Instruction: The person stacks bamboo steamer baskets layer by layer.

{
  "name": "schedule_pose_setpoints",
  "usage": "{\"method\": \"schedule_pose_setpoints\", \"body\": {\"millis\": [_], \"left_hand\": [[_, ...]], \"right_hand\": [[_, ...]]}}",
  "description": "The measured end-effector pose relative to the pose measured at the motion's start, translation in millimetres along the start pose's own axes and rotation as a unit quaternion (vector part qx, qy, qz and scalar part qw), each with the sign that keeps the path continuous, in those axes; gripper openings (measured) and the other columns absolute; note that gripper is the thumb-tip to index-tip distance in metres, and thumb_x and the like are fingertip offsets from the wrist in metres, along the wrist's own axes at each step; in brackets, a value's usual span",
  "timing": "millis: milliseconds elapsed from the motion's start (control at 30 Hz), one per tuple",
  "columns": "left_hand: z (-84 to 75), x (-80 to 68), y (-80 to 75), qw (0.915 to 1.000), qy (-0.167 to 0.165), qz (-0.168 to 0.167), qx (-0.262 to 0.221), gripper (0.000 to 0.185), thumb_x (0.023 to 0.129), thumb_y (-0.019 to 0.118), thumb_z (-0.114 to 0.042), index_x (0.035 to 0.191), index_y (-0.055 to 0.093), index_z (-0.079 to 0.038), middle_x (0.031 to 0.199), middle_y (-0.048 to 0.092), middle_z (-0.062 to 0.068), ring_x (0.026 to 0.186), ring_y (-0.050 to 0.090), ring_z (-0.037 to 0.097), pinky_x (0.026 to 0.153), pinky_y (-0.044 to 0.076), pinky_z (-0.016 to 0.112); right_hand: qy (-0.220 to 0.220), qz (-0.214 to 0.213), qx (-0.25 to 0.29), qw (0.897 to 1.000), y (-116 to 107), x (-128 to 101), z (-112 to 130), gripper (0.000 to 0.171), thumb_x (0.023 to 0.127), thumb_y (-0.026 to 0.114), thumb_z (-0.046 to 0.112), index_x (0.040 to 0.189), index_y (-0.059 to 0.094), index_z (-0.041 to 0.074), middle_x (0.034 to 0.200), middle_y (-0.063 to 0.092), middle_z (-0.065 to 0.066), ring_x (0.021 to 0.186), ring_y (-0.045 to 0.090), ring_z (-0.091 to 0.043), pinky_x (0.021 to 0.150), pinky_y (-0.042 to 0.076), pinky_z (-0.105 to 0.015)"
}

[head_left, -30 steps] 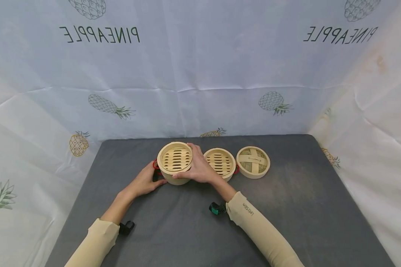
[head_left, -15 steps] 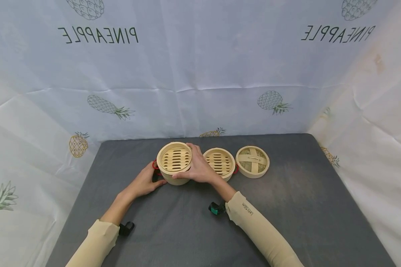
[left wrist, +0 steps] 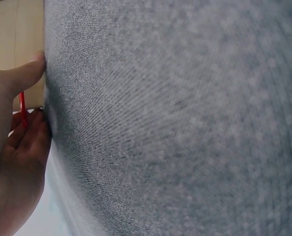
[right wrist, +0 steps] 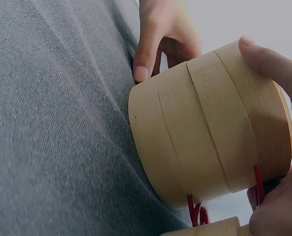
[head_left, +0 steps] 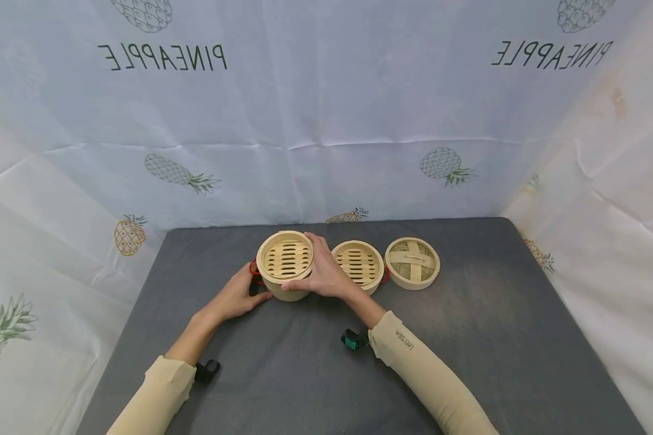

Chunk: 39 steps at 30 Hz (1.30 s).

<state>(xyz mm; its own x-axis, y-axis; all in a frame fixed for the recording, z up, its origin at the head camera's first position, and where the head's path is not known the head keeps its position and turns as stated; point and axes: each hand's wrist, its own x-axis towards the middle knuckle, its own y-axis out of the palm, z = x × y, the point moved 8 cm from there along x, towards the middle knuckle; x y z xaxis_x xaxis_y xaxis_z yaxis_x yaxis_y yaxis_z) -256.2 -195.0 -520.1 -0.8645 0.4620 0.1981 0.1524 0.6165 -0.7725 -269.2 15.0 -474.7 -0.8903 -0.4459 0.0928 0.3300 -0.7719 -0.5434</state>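
Note:
Two round bamboo steamer baskets stand stacked on the left half of the table. My right hand [head_left: 326,269] grips the upper basket [head_left: 288,260], its thumb on the near side and fingers round the far side. Low on the left, my left hand [head_left: 236,297] holds the lower basket [head_left: 286,294] between thumb and fingers. The right wrist view shows the upper basket [right wrist: 227,115] seated on the lower basket [right wrist: 168,130], red loops [right wrist: 259,184] on their side. In the left wrist view, the thumb lies along the basket wall [left wrist: 17,44]; part of the fingers is hidden.
Right of the stack sits another slatted steamer basket [head_left: 357,266] with a red loop, partly behind my right hand. Beside it lies a woven bamboo lid [head_left: 412,263] with a crossed strap. A dark grey cloth [head_left: 484,338] covers the table; a pineapple-print curtain [head_left: 326,109] stands behind.

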Motion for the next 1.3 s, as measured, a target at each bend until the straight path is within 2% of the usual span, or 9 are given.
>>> {"method": "schedule_pose_setpoints", "body": {"millis": [167, 300, 400, 533, 600, 733, 867, 1100, 1300], "left_hand": [[7.7, 1.5, 3.7, 0.9999, -0.011, 0.004, 0.009, 0.082, 0.092, 0.089, -0.030, 0.158, 0.048, -0.004, 0.145, 0.061, 0.024, 0.130, 0.063, 0.040, 0.106, 0.053, 0.059], [1.0, 2.8, 1.4, 0.9999, -0.007, 0.010, 0.005, 0.084, 0.091, 0.090, -0.022, 0.158, 0.046, 0.000, 0.146, 0.060, 0.029, 0.131, 0.063, 0.043, 0.108, 0.052, 0.062], [-4.2, 1.8, -1.6, 0.9999, 0.014, -0.003, -0.005, 0.084, 0.090, 0.090, -0.023, 0.158, 0.047, 0.001, 0.143, 0.060, 0.031, 0.128, 0.064, 0.045, 0.105, 0.053, 0.063], [1.8, 1.7, 0.1, 0.9992, 0.036, -0.014, -0.003, 0.084, 0.091, 0.090, -0.028, 0.159, 0.048, -0.002, 0.140, 0.062, 0.029, 0.124, 0.065, 0.043, 0.101, 0.055, 0.059], [6.7, 1.5, 1.8, 0.9992, 0.038, -0.016, 0.002, 0.084, 0.091, 0.090, -0.031, 0.159, 0.048, -0.004, 0.140, 0.062, 0.028, 0.124, 0.065, 0.041, 0.101, 0.056, 0.057], [0.7, 0.7, -1.2, 0.9994, 0.032, -0.016, -0.004, 0.083, 0.090, 0.090, -0.029, 0.157, 0.049, -0.002, 0.140, 0.062, 0.030, 0.125, 0.064, 0.047, 0.102, 0.053, 0.065], [3.1, -0.6, -0.7, 0.9995, 0.027, -0.019, 0.000, 0.084, 0.090, 0.091, -0.032, 0.157, 0.050, -0.004, 0.138, 0.063, 0.027, 0.122, 0.065, 0.043, 0.099, 0.055, 0.060], [3.7, -1.7, -0.7, 0.9993, 0.031, -0.019, 0.006, 0.081, 0.091, 0.090, -0.029, 0.156, 0.051, -0.003, 0.137, 0.063, 0.028, 0.123, 0.064, 0.043, 0.101, 0.053, 0.062], [-8.4, 1.0, -2.9, 0.9999, 0.009, -0.003, 0.010, 0.081, 0.089, 0.090, -0.019, 0.156, 0.048, 0.001, 0.140, 0.062, 0.029, 0.127, 0.064, 0.044, 0.106, 0.053, 0.064]], "right_hand": [[0.002, 0.014, -0.001, 1.000, -0.8, 0.0, -0.9, 0.142, 0.073, 0.089, 0.074, 0.174, 0.013, 0.011, 0.175, 0.024, -0.022, 0.157, 0.040, -0.042, 0.125, 0.040, -0.064], [0.001, 0.021, -0.010, 1.000, -2.8, -0.8, -0.1, 0.146, 0.071, 0.085, 0.082, 0.175, 0.010, 0.012, 0.176, 0.021, -0.022, 0.160, 0.036, -0.042, 0.127, 0.038, -0.065], [-0.006, 0.022, -0.025, 0.999, -4.8, -2.0, 1.5, 0.142, 0.074, 0.091, 0.070, 0.175, 0.010, 0.011, 0.177, 0.021, -0.021, 0.163, 0.033, -0.041, 0.128, 0.037, -0.064], [-0.016, 0.017, -0.034, 0.999, -9.1, -4.0, 1.0, 0.136, 0.077, 0.097, 0.049, 0.175, 0.011, 0.012, 0.177, 0.022, -0.019, 0.164, 0.032, -0.038, 0.130, 0.036, -0.061], [-0.019, 0.013, -0.029, 0.999, -12.3, -5.4, -0.5, 0.136, 0.076, 0.098, 0.050, 0.175, 0.011, 0.013, 0.177, 0.023, -0.017, 0.164, 0.032, -0.038, 0.130, 0.036, -0.061], [-0.016, -0.002, -0.017, 1.000, -21.4, -9.7, -7.4, 0.142, 0.071, 0.087, 0.080, 0.175, 0.013, 0.018, 0.179, 0.022, -0.015, 0.165, 0.030, -0.039, 0.129, 0.036, -0.065], [-0.012, -0.008, -0.013, 1.000, -29.6, -14.6, -14.3, 0.148, 0.064, 0.073, 0.098, 0.175, 0.014, 0.020, 0.179, 0.021, -0.016, 0.163, 0.033, -0.041, 0.128, 0.036, -0.067], [0.005, -0.006, -0.028, 1.000, -43.8, -25.6, -24.7, 0.145, 0.068, 0.082, 0.088, 0.176, 0.011, 0.022, 0.181, 0.018, -0.016, 0.167, 0.027, -0.043, 0.127, 0.034, -0.072], [0.009, -0.018, -0.062, 0.998, -60.3, -34.4, -32.7, 0.139, 0.073, 0.096, 0.062, 0.176, 0.011, 0.024, 0.181, 0.016, -0.017, 0.165, 0.030, -0.047, 0.124, 0.036, -0.074]]}}
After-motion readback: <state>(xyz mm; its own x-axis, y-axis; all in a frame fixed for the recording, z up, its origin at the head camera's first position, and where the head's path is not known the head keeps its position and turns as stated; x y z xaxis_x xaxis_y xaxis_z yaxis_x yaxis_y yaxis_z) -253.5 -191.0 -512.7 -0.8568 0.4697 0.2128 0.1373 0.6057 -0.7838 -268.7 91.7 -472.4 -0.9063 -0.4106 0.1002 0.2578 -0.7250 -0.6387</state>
